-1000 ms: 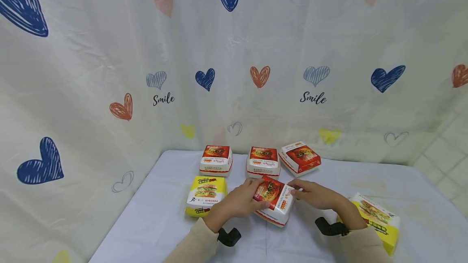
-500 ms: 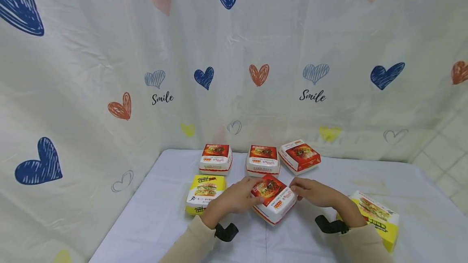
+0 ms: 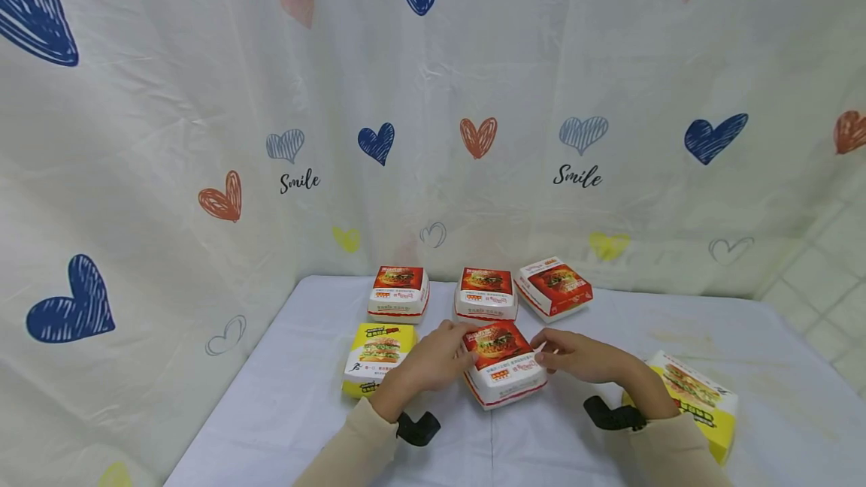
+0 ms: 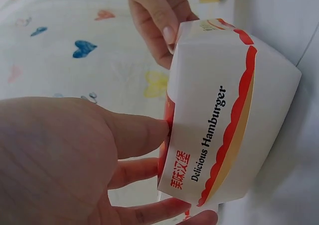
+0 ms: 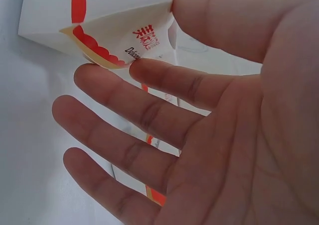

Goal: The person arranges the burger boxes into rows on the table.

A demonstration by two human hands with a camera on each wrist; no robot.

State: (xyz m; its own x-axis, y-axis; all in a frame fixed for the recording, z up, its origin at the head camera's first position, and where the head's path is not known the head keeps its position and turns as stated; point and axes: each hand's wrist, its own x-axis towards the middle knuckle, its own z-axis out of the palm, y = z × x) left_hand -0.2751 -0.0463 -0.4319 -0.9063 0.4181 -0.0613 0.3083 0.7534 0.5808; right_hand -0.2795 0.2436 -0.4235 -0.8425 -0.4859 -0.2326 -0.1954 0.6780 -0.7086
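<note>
Held burger box (image 3: 507,367) (red/white) is mid-table (image 3: 791,397), well in from the L edge; can't tell if its base is flat. L hand (image 3: 436,359) grips its L side; R hand (image 3: 585,358) pinches its R corner w/ thumb & index, other 3 fingers straight. Risk: the lid flap (image 5: 117,38) stands out a bit by the R index, so too hard a pinch could pop the lid or crush thin card. A push toward the table's back edge might bump the mid back box (image 3: 485,299); R sleeve (image 3: 679,453) could snag the R yellow box (image 3: 707,400).
Containers: 6 boxes, lids down, contents hidden. L back box (image 3: 398,295) is nearest the table's far L corner; L yellow box (image 3: 379,355) in front; R back box (image 3: 555,290) sits askew.
</note>
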